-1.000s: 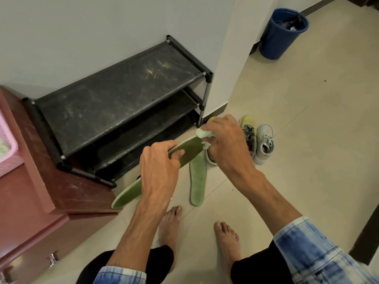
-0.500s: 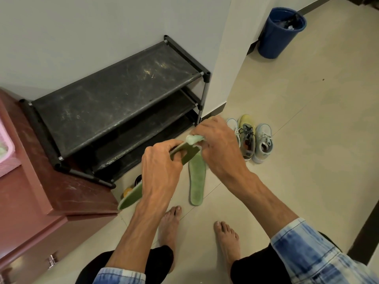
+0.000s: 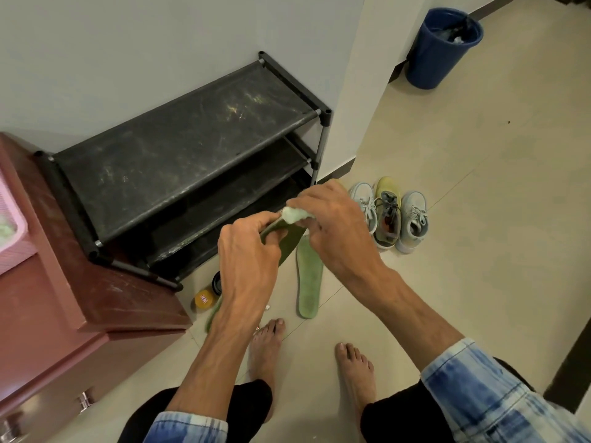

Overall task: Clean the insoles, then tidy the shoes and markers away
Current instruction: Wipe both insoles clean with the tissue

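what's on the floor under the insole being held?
Beneath the held insole, a yellow tin and a dark tin sit on the floor, the dark one partly covered by the left hand. A second insole lies to their right. Floor behind the left hand is hidden.

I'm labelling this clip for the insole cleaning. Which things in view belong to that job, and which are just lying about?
In the job: dark green insole gripped by the left hand; pale green wipe pinched by the right hand; lighter green insole on the floor; three lace-up sneakers; likely the black shoe rack.
Lying about: blue plastic bin; reddish-brown cabinet; pink basket; two round tins.
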